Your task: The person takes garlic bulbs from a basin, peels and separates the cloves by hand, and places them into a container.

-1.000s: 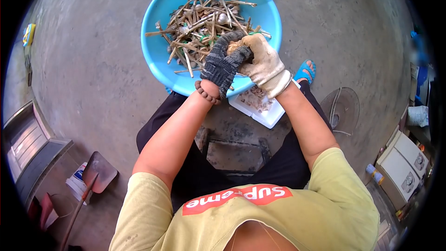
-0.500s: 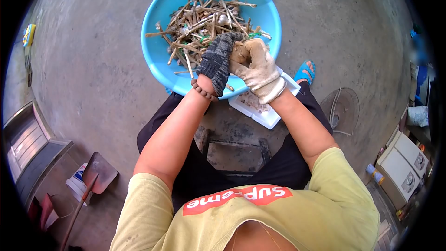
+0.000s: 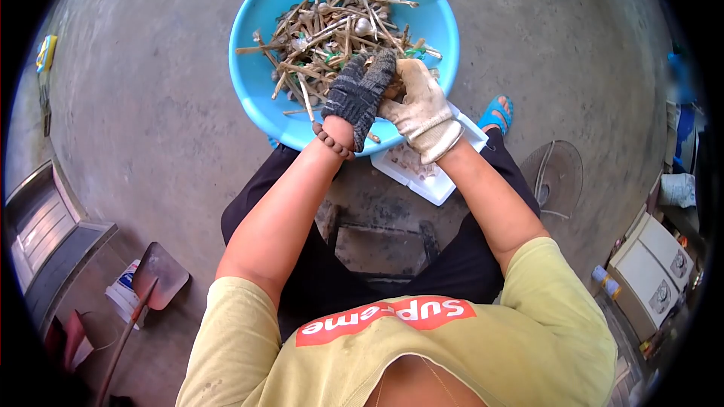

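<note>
A wide blue basin [image 3: 253, 102] holds a heap of dried garlic [image 3: 332, 30] with brown stalks and a few pale bulbs. Over its near right side my left hand [image 3: 358, 94], in a dark grey knitted glove, meets my right hand [image 3: 422, 102], in a soiled cream glove. The fingers of both hands curl toward each other, with a gap between two of the left fingers. Whatever they pinch is hidden by the gloves; only a brownish patch shows there. Under my right wrist, a white foam tray [image 3: 434, 190] contains small pale pieces, probably garlic cloves.
Between my legs is a low dark stool or frame [image 3: 381, 237]. A round fan grille [image 3: 559, 181] lies near my right foot. To the left, a shovel [image 3: 161, 275] leans by a white bucket [image 3: 124, 294]. A white two-burner unit [image 3: 652, 264] stands far right.
My left fingers have spread apart and shifted slightly up. My right hand has opened its curl a little and turned upright beside them. The basin's contents look the same.
</note>
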A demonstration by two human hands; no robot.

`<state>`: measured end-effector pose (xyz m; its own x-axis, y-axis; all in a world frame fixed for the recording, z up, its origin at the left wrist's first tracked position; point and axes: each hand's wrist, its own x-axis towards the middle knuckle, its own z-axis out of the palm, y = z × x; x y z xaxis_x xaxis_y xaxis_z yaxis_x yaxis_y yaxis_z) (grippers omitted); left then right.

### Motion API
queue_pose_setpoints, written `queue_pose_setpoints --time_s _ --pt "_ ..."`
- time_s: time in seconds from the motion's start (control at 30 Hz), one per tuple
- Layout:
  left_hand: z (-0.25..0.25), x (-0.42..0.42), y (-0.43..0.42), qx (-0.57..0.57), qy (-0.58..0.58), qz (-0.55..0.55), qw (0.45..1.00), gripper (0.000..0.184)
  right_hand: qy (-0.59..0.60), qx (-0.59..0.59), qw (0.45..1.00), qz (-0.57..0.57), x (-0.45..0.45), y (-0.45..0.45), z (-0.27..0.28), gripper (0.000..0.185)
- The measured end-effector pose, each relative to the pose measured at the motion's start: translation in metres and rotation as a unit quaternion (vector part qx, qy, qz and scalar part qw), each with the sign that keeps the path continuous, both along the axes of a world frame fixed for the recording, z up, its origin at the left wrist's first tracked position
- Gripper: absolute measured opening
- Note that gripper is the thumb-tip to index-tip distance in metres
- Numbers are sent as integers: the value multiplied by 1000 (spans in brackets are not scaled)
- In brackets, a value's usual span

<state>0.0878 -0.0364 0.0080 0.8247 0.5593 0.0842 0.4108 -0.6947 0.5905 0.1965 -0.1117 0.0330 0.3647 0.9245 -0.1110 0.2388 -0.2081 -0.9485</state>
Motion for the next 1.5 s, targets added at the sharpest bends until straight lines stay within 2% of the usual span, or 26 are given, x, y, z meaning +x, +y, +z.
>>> queue_pose_setpoints --time_s 0.07,0.1,0.2,0.3,0.37,0.4,0.47,0.5,0.57,0.7,0.8,0.87,0.9,0.97,1.03,1.07,1.13,1.2,1.4,1.47,1.5 --pt "4 0 -1 1 12 12 1000 45 -81 -14 997 9 0 1 6 35" --pt "3 0 -1 1 12 11 1000 45 -81 -15 997 8 -1 1 4 35" --pt "1 0 -3 3 29 19 999 44 -61 -28 998 -1 -2 2 -2 34" --pt "-2 -1 -5 39 -8 11 999 42 -52 -29 998 1 -2 2 -4 34" --pt "-5 -1 -4 45 1 18 999 43 48 -12 999 -21 -4 0 -12 33" --pt "-2 0 -3 46 2 17 999 43 48 -11 999 -22 -5 0 -6 33" --pt "3 2 1 -104 -4 57 993 43 4 -20 999 -28 -6 1 9 33" --pt "7 2 3 -103 -4 57 993 43 4 -18 999 -28 -5 2 8 33" --pt "12 -1 3 -76 -32 83 993 42 -34 63 997 -19 -4 2 4 33" --pt "10 -4 4 -43 -37 64 996 44 -21 88 996 -18 -5 0 -5 31" --pt "13 -5 6 -49 -10 62 997 61 40 119 992 1 1 1 -12 26" --pt "8 -5 6 -42 -12 65 997 66 -111 135 984 38 7 4 -4 17" --pt "11 -5 6 -42 -6 74 996 67 -111 136 984 38 6 5 4 17" --pt "11 -5 8 -39 1 81 996 67 15 43 999 1 3 6 17 8" --pt "12 -6 10 -37 -69 98 992 72 44 28 999 1 7 6 14 8" --pt "12 -6 9 -36 -69 97 992 72 71 11 997 2 9 6 13 9" --pt "22 -3 8 -103 -103 132 980 77 100 -11 995 -6 10 6 19 8" --pt "22 -2 8 -105 -138 130 976 81 129 -35 991 -12 11 6 20 8" --pt "20 -3 8 -102 -86 118 984 67 15 -60 998 -18 18 7 -1 6" --pt "19 -5 7 -63 -109 103 987 59 -127 -28 992 -5 23 6 -13 10" --pt "20 -4 7 -63 -110 101 987 59 -127 -28 991 -7 28 6 -13 10"
